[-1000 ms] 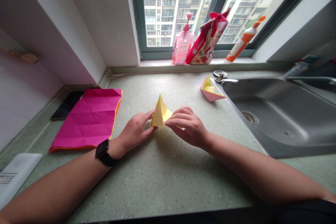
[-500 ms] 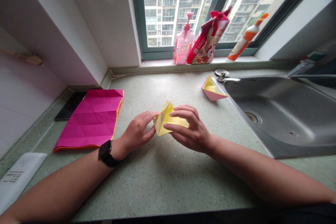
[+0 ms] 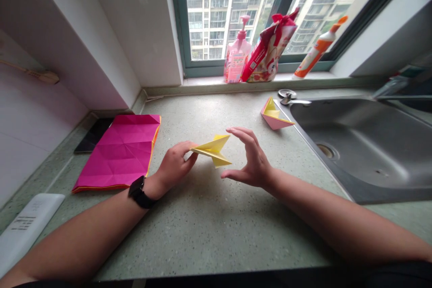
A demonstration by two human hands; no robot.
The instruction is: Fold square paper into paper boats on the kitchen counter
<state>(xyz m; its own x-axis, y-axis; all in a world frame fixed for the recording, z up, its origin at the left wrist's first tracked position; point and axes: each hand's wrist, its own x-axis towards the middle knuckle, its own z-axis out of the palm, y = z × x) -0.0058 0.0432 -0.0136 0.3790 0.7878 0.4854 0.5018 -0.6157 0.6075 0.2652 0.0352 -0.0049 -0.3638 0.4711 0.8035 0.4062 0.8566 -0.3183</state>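
My left hand (image 3: pixel 175 166), a black watch on its wrist, pinches the left tip of a folded yellow paper piece (image 3: pixel 213 149) and holds it just above the counter. My right hand (image 3: pixel 249 159) is beside the paper's right end, fingers spread and curved, thumb low, not gripping it. A finished pink-and-yellow paper boat (image 3: pixel 274 114) sits farther back, by the sink's left edge. A stack of creased magenta paper sheets (image 3: pixel 119 150) lies flat to the left of my left hand.
A steel sink (image 3: pixel 357 144) fills the right side. On the sill stand a pink pump bottle (image 3: pixel 237 56), a red pouch (image 3: pixel 268 49) and an orange-capped bottle (image 3: pixel 317 49). A dark phone (image 3: pixel 92 135) and a white device (image 3: pixel 25 225) lie at the left.
The yellow paper went from an upright point to a flat, spread shape. My right hand let go of it and opened; my left hand kept its pinch.
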